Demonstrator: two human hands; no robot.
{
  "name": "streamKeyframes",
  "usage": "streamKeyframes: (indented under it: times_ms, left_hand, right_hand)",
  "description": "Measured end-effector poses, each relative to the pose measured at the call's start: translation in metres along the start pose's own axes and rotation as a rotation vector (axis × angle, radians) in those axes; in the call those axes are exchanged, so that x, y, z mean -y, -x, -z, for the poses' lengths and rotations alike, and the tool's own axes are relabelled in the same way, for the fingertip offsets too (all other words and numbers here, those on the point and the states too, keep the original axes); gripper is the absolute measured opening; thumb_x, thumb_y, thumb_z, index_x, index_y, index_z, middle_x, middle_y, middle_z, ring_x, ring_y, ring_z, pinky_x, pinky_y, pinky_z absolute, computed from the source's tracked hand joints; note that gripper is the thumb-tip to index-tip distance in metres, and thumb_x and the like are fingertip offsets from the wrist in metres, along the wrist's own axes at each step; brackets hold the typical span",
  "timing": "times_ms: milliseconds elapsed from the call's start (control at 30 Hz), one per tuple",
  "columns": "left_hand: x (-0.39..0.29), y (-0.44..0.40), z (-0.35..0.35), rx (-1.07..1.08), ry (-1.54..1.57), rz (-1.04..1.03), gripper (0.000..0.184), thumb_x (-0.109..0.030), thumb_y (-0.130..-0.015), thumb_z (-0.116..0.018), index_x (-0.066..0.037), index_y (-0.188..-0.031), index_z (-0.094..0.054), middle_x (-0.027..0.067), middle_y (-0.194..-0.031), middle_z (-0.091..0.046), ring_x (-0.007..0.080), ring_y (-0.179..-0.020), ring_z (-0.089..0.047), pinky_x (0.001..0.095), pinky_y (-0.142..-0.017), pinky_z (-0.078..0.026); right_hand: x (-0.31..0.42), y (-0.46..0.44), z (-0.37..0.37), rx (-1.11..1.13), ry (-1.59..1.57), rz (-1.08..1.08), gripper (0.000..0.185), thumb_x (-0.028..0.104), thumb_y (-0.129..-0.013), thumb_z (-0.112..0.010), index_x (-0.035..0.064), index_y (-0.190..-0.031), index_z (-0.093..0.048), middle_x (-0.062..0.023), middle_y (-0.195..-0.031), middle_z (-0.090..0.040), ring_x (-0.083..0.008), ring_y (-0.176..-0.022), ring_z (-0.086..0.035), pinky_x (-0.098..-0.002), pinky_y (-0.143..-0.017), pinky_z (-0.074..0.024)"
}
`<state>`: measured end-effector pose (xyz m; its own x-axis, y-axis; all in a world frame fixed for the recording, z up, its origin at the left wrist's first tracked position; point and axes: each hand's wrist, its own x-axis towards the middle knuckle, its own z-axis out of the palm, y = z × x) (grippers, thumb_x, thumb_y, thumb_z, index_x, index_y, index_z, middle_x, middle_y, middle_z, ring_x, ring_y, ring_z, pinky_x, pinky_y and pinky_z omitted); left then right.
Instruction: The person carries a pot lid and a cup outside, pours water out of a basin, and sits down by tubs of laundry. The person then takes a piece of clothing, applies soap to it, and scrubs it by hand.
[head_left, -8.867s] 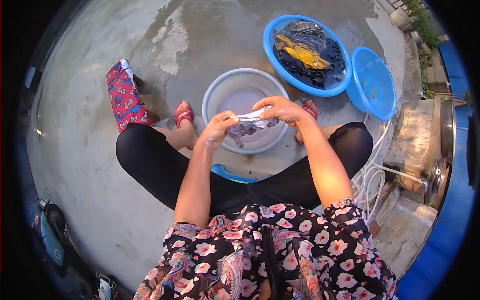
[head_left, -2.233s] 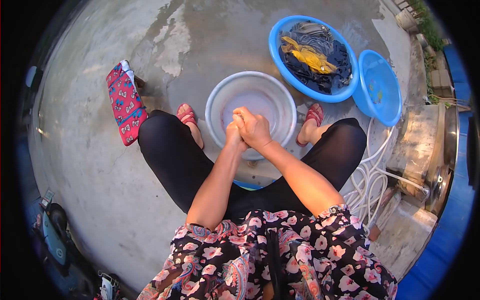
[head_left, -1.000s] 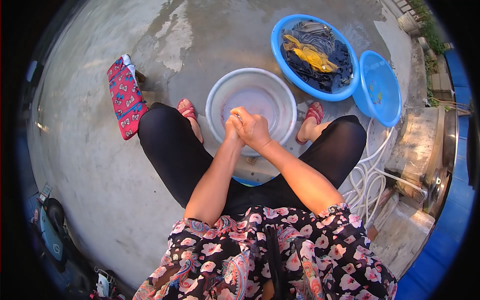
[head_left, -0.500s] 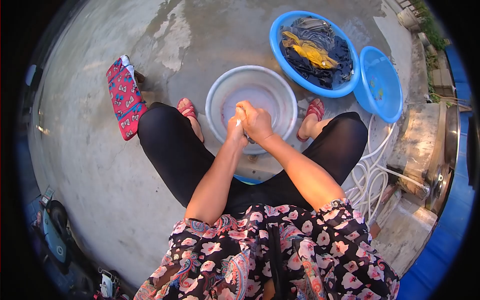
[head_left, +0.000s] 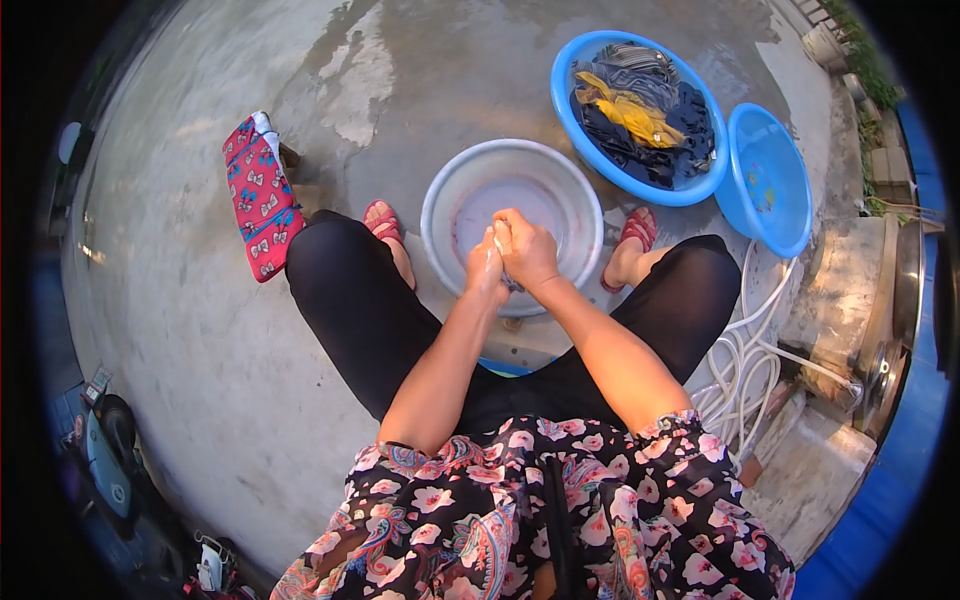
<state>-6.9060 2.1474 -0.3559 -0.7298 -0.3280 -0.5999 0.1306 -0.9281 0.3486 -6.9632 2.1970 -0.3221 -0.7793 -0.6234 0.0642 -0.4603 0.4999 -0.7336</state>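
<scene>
Both of my hands are closed together above the near part of a pale basin (head_left: 590, 235), which has some cloudy water in it. My left hand (head_left: 487, 268) is wrapped round something, with whitish suds along its back. Pressed against it from the right, my right hand (head_left: 528, 250) is closed too. A small dark bit of wet cloth shows just below the fingers; the rest of it is hidden inside my hands.
Dark and yellow clothes (head_left: 640, 115) fill a large blue basin (head_left: 565, 105) at the upper right. Beside it leans a smaller blue basin (head_left: 770, 175). A white hose (head_left: 740, 370) lies coiled at the right. A pink patterned cloth (head_left: 260, 200) covers a stool at the left.
The pale and purplish cloth once stretched between my hands is now bunched up, mostly hidden in them. My hands have come together. Since half a second ago, the view has shifted slightly.
</scene>
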Motion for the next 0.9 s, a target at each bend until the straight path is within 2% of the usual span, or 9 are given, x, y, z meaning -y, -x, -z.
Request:
streamKeyframes:
  times_ms: [100, 200, 233, 300, 433, 500, 667, 833, 900]
  left_hand:
    - [-0.004, 0.002, 0.003, -0.219, -0.172, 0.019, 0.028, -0.033, -0.089, -0.037, -0.01, -0.082, -0.05, 0.0068, -0.077, -0.054, 0.0198, -0.069, -0.056, 0.035, -0.06, -0.047]
    - [-0.008, -0.018, 0.032, 0.653, 0.388, 0.0, 0.035, -0.032, -0.092, -0.032, -0.003, -0.094, -0.052, 0.0081, -0.083, -0.056, 0.0191, -0.075, -0.057, 0.033, -0.062, -0.047]
    - [0.0, -0.021, 0.034, 0.654, 0.387, -0.001, 0.035, -0.032, -0.092, -0.032, -0.003, -0.094, -0.052, 0.0081, -0.083, -0.056, 0.0191, -0.075, -0.057, 0.033, -0.062, -0.047]
    - [-0.007, 0.011, -0.023, -0.27, -0.205, 0.004, 0.034, -0.037, -0.091, -0.034, -0.009, -0.08, -0.049, 0.0053, -0.074, -0.052, 0.0178, -0.066, -0.054, 0.0306, -0.056, -0.045]
    - [-0.007, -0.004, 0.003, -0.252, -0.187, 0.043, 0.034, -0.037, -0.091, -0.034, -0.01, -0.078, -0.049, 0.0045, -0.071, -0.051, 0.0167, -0.064, -0.053, 0.0303, -0.054, -0.044]
    - [-0.009, -0.017, 0.039, 0.31, 0.107, -0.018, 0.034, -0.032, -0.092, -0.032, -0.005, -0.088, -0.053, 0.0053, -0.076, -0.054, 0.0158, -0.067, -0.055, 0.0314, -0.055, -0.045]
    - [-0.002, 0.004, -0.009, -0.259, -0.236, 0.01, 0.028, -0.034, -0.09, -0.036, -0.01, -0.081, -0.049, 0.0068, -0.075, -0.053, 0.0191, -0.069, -0.056, 0.034, -0.059, -0.047]
    - [0.003, -0.03, 0.048, 0.246, 0.177, 0.02, 0.028, -0.036, -0.089, -0.039, -0.011, -0.088, -0.051, 0.0058, -0.077, -0.055, 0.0199, -0.065, -0.056, 0.0367, -0.056, -0.047]
    - [-0.003, 0.001, -0.009, -0.233, -0.177, 0.003, 0.027, -0.037, -0.087, -0.038, -0.014, -0.078, -0.049, 0.0048, -0.071, -0.052, 0.0204, -0.064, -0.055, 0.0375, -0.054, -0.046]
  right_hand:
    - [0.011, -0.002, 0.002, 0.016, 0.039, 0.082, 0.01, 0.021, -0.079, -0.053, 0.0135, -0.084, -0.058, -0.0127, -0.059, -0.058, -0.0312, -0.055, -0.058, -0.039, -0.051, -0.0452]
    - [0.025, 0.011, 0.005, 0.04, 0.024, 0.203, 0.01, 0.021, -0.08, -0.053, 0.0136, -0.084, -0.058, -0.0128, -0.06, -0.058, -0.0306, -0.055, -0.058, -0.0392, -0.051, -0.0449]
    - [0.025, 0.013, 0.004, 0.046, 0.031, 0.262, 0.011, 0.022, -0.08, -0.052, 0.0135, -0.085, -0.058, -0.0129, -0.06, -0.058, -0.0305, -0.055, -0.058, -0.0394, -0.051, -0.0448]
    - [0.001, 0.0, -0.002, 0.015, 0.029, 0.118, 0.012, 0.022, -0.081, -0.052, 0.0131, -0.085, -0.058, -0.0133, -0.06, -0.058, -0.0308, -0.055, -0.058, -0.0398, -0.05, -0.0445]
    - [0.012, 0.001, 0.001, 0.027, 0.019, 0.028, 0.013, 0.023, -0.081, -0.052, 0.0117, -0.085, -0.057, -0.014, -0.06, -0.058, -0.0324, -0.055, -0.058, -0.0405, -0.05, -0.0445]
    - [0.027, 0.01, 0.007, 0.058, -0.028, 0.174, 0.015, 0.024, -0.081, -0.05, 0.0124, -0.086, -0.057, -0.0125, -0.062, -0.059, -0.0306, -0.056, -0.058, -0.0407, -0.05, -0.0454]
    - [-0.004, -0.001, 0.001, 0.082, 0.035, -0.097, 0.016, 0.024, -0.082, -0.05, 0.0105, -0.086, -0.057, -0.0135, -0.062, -0.059, -0.0325, -0.058, -0.058, -0.0407, -0.051, -0.0448]
    - [0.012, 0.007, 0.0, 0.059, -0.001, 0.098, 0.015, 0.023, -0.082, -0.049, 0.0107, -0.087, -0.057, -0.0137, -0.063, -0.059, -0.0324, -0.058, -0.058, -0.0403, -0.052, -0.045]
    - [-0.002, 0.003, -0.004, 0.012, 0.047, 0.032, 0.015, 0.023, -0.083, -0.049, 0.0111, -0.087, -0.057, -0.0133, -0.063, -0.059, -0.0318, -0.057, -0.058, -0.0397, -0.052, -0.0449]
